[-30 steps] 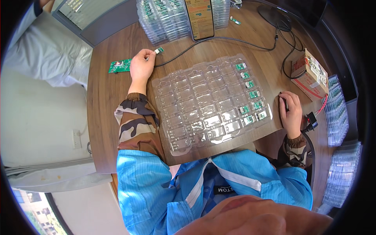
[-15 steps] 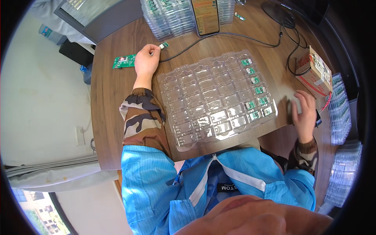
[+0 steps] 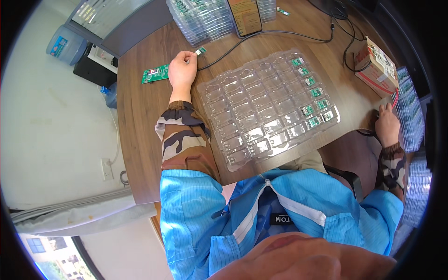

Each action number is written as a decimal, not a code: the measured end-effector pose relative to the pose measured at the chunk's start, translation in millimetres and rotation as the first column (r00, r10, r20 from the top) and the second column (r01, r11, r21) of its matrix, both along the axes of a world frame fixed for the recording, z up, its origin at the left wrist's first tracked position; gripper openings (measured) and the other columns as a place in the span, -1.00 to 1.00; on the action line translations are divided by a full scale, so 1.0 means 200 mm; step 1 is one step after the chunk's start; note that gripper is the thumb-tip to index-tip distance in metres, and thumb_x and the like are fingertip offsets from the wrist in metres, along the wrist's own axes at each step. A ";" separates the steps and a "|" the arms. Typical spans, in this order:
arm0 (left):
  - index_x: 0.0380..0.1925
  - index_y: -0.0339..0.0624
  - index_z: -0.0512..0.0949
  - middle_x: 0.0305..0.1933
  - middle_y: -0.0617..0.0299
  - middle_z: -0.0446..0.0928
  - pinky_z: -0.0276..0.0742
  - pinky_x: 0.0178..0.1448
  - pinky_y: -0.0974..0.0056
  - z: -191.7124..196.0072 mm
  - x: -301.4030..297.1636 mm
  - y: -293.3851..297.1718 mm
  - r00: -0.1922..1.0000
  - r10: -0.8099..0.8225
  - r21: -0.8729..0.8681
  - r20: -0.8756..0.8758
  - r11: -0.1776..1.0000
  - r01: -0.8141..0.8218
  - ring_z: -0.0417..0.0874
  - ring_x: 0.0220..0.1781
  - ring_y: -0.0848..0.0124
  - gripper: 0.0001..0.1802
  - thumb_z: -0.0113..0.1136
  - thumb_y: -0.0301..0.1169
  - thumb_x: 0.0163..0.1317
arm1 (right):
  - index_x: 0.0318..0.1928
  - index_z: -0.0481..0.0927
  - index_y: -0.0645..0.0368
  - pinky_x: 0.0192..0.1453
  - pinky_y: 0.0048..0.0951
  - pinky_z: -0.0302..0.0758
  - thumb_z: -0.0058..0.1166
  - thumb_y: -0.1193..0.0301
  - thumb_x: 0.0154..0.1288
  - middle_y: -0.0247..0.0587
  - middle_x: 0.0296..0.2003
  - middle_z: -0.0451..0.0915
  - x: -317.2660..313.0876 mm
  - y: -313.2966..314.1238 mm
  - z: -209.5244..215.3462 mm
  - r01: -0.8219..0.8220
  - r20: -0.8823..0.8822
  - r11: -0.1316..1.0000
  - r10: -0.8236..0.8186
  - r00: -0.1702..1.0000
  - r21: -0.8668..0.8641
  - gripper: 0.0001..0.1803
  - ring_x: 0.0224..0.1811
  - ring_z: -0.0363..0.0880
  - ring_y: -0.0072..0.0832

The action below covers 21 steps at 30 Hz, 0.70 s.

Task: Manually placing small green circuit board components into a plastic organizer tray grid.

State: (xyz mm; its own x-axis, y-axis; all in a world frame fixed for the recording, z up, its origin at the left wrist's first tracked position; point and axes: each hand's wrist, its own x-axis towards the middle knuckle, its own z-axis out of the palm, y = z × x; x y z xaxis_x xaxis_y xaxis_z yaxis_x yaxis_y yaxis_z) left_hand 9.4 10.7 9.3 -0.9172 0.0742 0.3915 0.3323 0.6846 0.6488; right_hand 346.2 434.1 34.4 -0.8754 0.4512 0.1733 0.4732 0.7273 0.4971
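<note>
My left hand (image 3: 183, 70) pinches a small green circuit board (image 3: 200, 50) at the upper left of the desk. A larger green circuit board (image 3: 156, 73) lies just left of that hand, partly hidden behind it. Beside the fingers a black cable (image 3: 224, 57) comes out. Over at the desk's right edge, my right hand (image 3: 388, 125) is curled over a dark thing that it mostly covers, close to red wires (image 3: 396, 98). Between my hands lies a clear plastic tray (image 3: 259, 105), with several small circuit boards (image 3: 316, 92) in its right-hand pockets.
Stacked clear trays (image 3: 198, 21) stand at the back behind a phone (image 3: 245, 17). A cardboard box (image 3: 375, 67) sits at the right, with more stacked trays (image 3: 411, 112) beyond it. One loose small board (image 3: 283, 11) lies at the far edge. A chair armrest (image 3: 347, 179) shows below.
My right hand has moved right and closed over the dark thing beside the box. My left hand keeps its pinch on the small circuit board. The whole view has shifted slightly.
</note>
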 end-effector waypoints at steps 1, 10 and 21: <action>-0.50 -0.08 0.55 -0.49 0.20 0.54 0.42 -0.32 0.23 0.00 0.00 -0.01 1.000 0.010 -0.008 0.012 1.000 -0.010 0.54 -0.40 0.22 -0.80 0.12 -0.22 -0.04 | -0.33 0.39 0.26 -0.44 -0.35 0.45 -0.16 0.55 -0.02 -0.06 -0.25 0.39 -0.02 -0.04 0.02 -0.019 0.002 1.000 0.019 1.000 0.003 -0.83 -0.47 0.51 -0.23; -0.48 -0.07 0.55 -0.47 0.21 0.54 0.41 -0.30 0.23 -0.02 0.00 -0.02 1.000 -0.004 0.006 -0.001 1.000 0.004 0.54 -0.38 0.22 -0.79 0.10 -0.20 -0.03 | -0.35 0.42 0.27 -0.42 -0.39 0.47 -0.20 0.53 0.09 -0.09 -0.30 0.40 -0.03 0.00 -0.02 -0.033 0.097 0.998 0.028 0.995 0.051 -0.86 -0.45 0.52 -0.27; -0.47 -0.07 0.55 -0.44 0.20 0.55 0.41 -0.29 0.24 0.00 0.00 -0.01 1.000 0.004 -0.008 0.014 1.000 -0.004 0.55 -0.36 0.22 -0.79 0.10 -0.20 -0.02 | -0.30 0.41 0.26 -0.42 -0.39 0.47 -0.23 0.53 0.12 -0.08 -0.28 0.41 -0.03 0.05 -0.05 -0.040 0.084 0.999 0.040 0.996 0.006 -0.84 -0.44 0.51 -0.26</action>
